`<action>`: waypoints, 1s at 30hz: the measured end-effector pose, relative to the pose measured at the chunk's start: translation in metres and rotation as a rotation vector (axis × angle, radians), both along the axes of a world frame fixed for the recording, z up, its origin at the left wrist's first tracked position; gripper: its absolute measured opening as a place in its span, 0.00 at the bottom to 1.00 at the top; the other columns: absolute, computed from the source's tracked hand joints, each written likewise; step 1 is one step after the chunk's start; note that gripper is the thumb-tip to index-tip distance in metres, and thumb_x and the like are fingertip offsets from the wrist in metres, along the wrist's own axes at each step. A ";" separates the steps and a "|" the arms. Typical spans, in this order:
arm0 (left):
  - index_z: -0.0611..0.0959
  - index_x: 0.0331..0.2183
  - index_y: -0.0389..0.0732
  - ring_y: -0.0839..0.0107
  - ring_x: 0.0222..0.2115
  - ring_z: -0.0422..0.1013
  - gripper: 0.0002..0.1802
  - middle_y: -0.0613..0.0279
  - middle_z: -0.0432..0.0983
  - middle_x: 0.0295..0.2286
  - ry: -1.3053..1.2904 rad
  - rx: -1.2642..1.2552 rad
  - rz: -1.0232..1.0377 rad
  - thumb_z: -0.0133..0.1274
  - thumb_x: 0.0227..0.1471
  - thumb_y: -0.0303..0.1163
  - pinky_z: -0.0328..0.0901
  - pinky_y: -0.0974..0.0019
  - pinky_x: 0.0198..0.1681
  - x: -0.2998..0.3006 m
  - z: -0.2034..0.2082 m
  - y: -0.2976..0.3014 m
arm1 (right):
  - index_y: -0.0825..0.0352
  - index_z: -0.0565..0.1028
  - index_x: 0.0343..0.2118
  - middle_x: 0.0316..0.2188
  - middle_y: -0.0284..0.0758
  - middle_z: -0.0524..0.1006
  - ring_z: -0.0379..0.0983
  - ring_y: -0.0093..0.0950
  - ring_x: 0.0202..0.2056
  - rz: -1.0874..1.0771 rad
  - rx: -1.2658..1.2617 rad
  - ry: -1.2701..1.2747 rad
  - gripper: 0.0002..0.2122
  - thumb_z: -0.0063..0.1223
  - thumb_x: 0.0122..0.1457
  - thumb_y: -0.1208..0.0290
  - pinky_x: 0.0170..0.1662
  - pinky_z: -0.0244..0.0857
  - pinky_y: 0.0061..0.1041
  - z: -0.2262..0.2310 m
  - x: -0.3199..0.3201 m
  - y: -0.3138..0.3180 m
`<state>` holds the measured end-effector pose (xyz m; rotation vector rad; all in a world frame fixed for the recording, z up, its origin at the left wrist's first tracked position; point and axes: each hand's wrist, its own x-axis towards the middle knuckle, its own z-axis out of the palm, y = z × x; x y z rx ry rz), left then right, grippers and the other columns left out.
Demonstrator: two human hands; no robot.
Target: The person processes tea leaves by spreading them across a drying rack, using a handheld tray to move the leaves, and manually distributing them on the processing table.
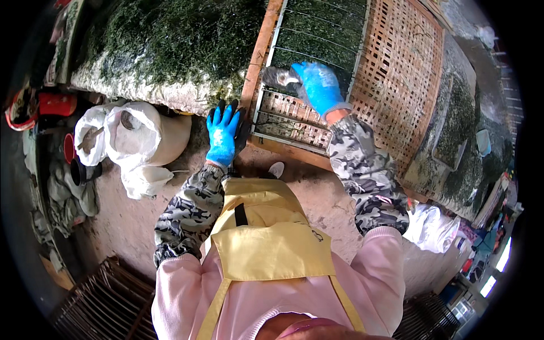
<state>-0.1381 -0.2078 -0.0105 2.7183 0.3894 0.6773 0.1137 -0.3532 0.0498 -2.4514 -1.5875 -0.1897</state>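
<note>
My left hand, in a blue glove with black fingertips, has its fingers spread beside the wooden bar, near the edge of the table. Over the wire-strung frame, my right hand, also in a blue glove, is bent round something hidden in its palm. A blurred grey-brown flat piece shows at its fingertips; I cannot tell its kind. Dark green, fine stringy plant matter covers the far part of the frame. The near part shows bare woven bamboo.
A heap of the same green matter lies left of the bar. A woven bamboo mat extends to the right. White sacks stand at the left, near a red container. White plastic bags lie at the lower right.
</note>
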 end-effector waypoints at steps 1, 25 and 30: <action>0.82 0.44 0.44 0.47 0.54 0.65 0.18 0.57 0.72 0.53 0.015 -0.007 0.020 0.58 0.48 0.32 0.57 0.46 0.55 -0.009 -0.006 -0.001 | 0.60 0.79 0.41 0.31 0.41 0.78 0.77 0.42 0.34 -0.032 -0.145 0.092 0.12 0.56 0.53 0.69 0.37 0.72 0.42 -0.013 0.004 0.001; 0.60 0.64 0.72 0.36 0.65 0.44 0.46 0.58 0.41 0.67 0.785 0.098 -0.019 0.62 0.47 0.40 0.48 0.26 0.61 0.236 0.010 0.342 | 0.66 0.73 0.51 0.48 0.46 0.73 0.67 0.48 0.49 -0.525 0.090 0.092 0.18 0.58 0.58 0.71 0.51 0.62 0.45 0.029 -0.074 0.072; 0.78 0.53 0.58 0.52 0.47 0.73 0.31 0.53 0.76 0.47 0.581 -0.167 -0.059 0.61 0.43 0.35 0.71 0.52 0.48 0.273 -0.015 0.384 | 0.66 0.73 0.51 0.49 0.47 0.73 0.69 0.49 0.50 -0.624 0.155 0.305 0.18 0.57 0.57 0.73 0.51 0.64 0.46 0.031 -0.085 0.103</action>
